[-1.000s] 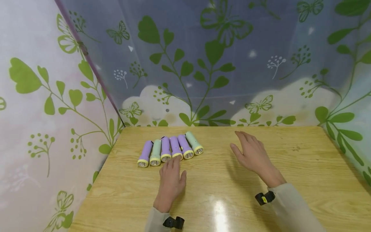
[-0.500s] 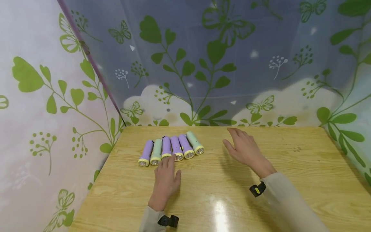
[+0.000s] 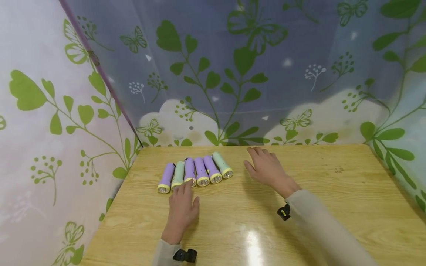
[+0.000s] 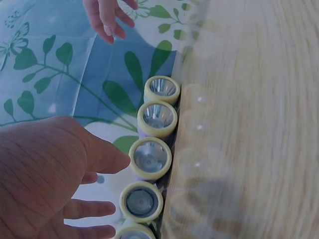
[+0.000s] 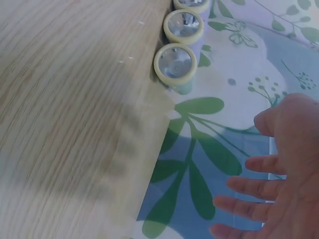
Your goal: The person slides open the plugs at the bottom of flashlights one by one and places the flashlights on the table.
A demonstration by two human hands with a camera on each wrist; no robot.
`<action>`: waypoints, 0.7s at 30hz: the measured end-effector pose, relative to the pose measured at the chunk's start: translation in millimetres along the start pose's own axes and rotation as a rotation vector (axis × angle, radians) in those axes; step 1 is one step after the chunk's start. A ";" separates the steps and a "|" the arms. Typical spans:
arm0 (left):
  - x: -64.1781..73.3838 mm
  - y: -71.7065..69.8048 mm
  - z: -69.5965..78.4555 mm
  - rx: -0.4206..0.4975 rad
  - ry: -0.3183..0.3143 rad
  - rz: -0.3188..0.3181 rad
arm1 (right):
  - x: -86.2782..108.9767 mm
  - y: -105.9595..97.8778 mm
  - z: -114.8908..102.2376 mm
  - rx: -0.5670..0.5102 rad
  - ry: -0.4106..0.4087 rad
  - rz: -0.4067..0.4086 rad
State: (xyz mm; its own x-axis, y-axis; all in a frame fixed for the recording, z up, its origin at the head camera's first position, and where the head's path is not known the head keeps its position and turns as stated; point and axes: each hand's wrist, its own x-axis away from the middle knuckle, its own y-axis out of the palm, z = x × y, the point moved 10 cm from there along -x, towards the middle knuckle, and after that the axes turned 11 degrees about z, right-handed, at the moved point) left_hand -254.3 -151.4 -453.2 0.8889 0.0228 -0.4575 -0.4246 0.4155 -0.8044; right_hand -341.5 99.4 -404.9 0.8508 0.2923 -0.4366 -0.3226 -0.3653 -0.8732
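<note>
Several flashlights lie side by side in a slanting row on the wooden table, lens ends facing me. A purple flashlight [image 3: 166, 175] is at the left end, with a mint-green flashlight [image 3: 179, 171] beside it. Another mint-green flashlight [image 3: 221, 164] ends the row at the right, and more purple ones lie between. My left hand [image 3: 181, 208] is over the near side of the row, fingers extended, its fingertips overlapping the lens ends; contact cannot be told. To the right of the row, my right hand [image 3: 267, 170] hovers with loosely extended fingers and holds nothing.
The wooden table [image 3: 316, 177] reaches back to a patterned fabric backdrop [image 3: 206, 66] with leaves and butterflies. A similar fabric side panel [image 3: 50, 140] stands on the left. Black straps with small devices sit at both wrists.
Both hands have moved left: the left one along the lens ends, the right one closer to the row's right end. The flashlights stay in place; the view shifts slightly.
</note>
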 end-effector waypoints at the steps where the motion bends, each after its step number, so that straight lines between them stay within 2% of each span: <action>1: 0.4 -1.5 -1.2 -0.003 0.001 0.004 | -1.8 1.3 -3.3 0.006 -0.008 0.003; 5: 1.2 -7.2 -5.3 -0.007 0.004 0.025 | -9.8 9.2 -15.6 0.007 -0.038 0.005; 13: 2.8 -6.5 -14.5 -0.007 -0.015 0.000 | -21.3 31.7 -26.6 -0.007 -0.048 -0.039; 21: 4.2 -11.3 -18.9 -0.017 0.007 0.045 | -25.1 50.7 -43.8 -0.046 -0.074 -0.092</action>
State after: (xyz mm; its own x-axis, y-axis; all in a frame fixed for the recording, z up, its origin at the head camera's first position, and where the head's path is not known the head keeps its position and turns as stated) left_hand -248.9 -173.1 -453.2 0.8676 0.0350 -0.4960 -0.4673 0.3984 -0.7893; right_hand -361.0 34.8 -428.7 0.8425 0.3905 -0.3710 -0.2232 -0.3737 -0.9003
